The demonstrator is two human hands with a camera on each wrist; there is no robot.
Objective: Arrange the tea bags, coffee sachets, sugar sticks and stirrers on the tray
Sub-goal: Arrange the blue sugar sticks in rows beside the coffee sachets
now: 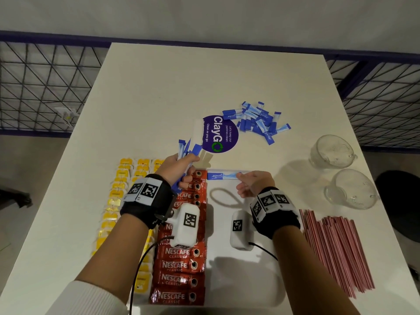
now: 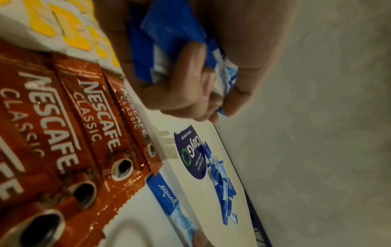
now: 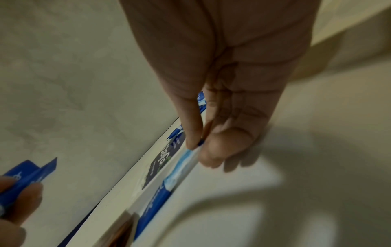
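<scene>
White desk (image 1: pixel 159 92) carried finished tea bags (image 1: pixel 118 192) and coffee sachets (image 1: pixel 181 264); right hand (image 1: pixel 253 183) pinched the first sugar stick (image 1: pixel 219 175), left hand (image 1: pixel 179 169) gripped a bundle (image 1: pixel 186 151), pile (image 1: pixel 256 120) and stirrers (image 1: pixel 334 251) remained.

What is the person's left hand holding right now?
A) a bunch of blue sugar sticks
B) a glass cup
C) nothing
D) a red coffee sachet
A: the left hand grips a bunch of blue sugar sticks, fingers curled round them.
</scene>
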